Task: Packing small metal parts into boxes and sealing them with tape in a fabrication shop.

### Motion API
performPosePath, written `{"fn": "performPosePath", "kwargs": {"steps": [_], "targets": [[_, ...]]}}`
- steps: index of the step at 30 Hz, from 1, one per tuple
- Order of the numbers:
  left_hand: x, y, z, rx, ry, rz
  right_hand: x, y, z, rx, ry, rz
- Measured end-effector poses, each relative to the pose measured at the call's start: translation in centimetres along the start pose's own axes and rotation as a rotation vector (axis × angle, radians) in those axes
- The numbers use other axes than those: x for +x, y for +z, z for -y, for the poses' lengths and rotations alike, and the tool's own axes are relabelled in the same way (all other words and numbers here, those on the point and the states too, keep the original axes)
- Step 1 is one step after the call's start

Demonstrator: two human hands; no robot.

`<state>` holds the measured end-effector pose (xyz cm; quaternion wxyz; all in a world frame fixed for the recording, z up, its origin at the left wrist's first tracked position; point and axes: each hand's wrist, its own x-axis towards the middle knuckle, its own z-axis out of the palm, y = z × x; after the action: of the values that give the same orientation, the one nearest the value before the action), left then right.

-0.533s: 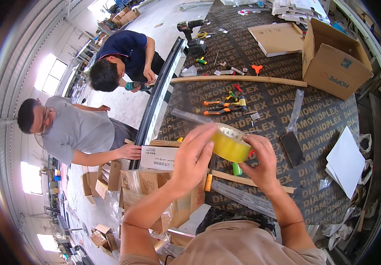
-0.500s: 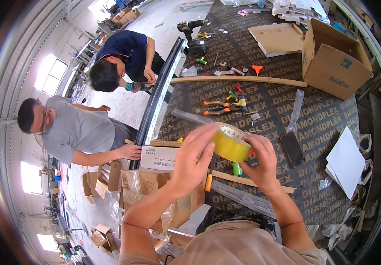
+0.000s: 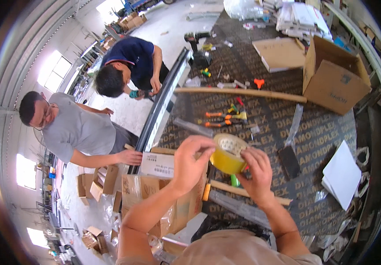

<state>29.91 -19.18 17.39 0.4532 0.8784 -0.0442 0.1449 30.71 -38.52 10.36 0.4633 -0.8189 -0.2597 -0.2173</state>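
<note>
A roll of yellow packing tape [image 3: 228, 164] is held up over the dark table, its pale cardboard core tilted upward. My right hand [image 3: 257, 173] grips it from the right, thumb below and fingers on the rim. At the roll's left edge, my left hand [image 3: 191, 162] is closed in a pinch, thumb and forefinger together. Whether a loose tape end lies between those fingertips is too small to tell. Beneath my left forearm stands a taped cardboard box [image 3: 144, 189], with a white printed carton [image 3: 157, 165] beyond it.
A long black frame profile [image 3: 157, 112] runs along the table's left edge. One co-worker [image 3: 82, 132] rests a hand by the carton; another [image 3: 130, 57] holds a power tool. On the table lie pliers [image 3: 223, 118], a wooden strip [image 3: 243, 92], a phone [image 3: 290, 161] and an open cardboard box [image 3: 336, 84].
My left fingers have bent from a straighter pose into a pinch at the roll's edge. The tape roll sits slightly lower in view, and the whole view has shifted a little.
</note>
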Motion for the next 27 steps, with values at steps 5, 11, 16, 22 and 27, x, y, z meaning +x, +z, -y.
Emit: {"fn": "performPosePath", "kwargs": {"steps": [5,11,16,22,27], "targets": [[-0.3,0.3,-0.4,0.140,0.133,-0.050,-0.3,0.5,0.8,0.008,0.012,-0.021],[-1.1,0.6,-1.3,0.432,0.395,-0.226,0.0,1.1,2.2,0.028,0.002,-0.066],[-1.7,0.7,-1.4,0.480,0.390,-0.195,-0.1,1.3,2.2,-0.007,-0.014,-0.038],[-2.9,0.5,-2.5,0.364,0.380,-0.181,-1.3,1.6,1.6,0.345,0.010,0.034],[-4.3,0.6,-5.2,0.298,0.400,-0.062,-1.4,2.3,0.4,0.136,-0.090,0.037]]}}
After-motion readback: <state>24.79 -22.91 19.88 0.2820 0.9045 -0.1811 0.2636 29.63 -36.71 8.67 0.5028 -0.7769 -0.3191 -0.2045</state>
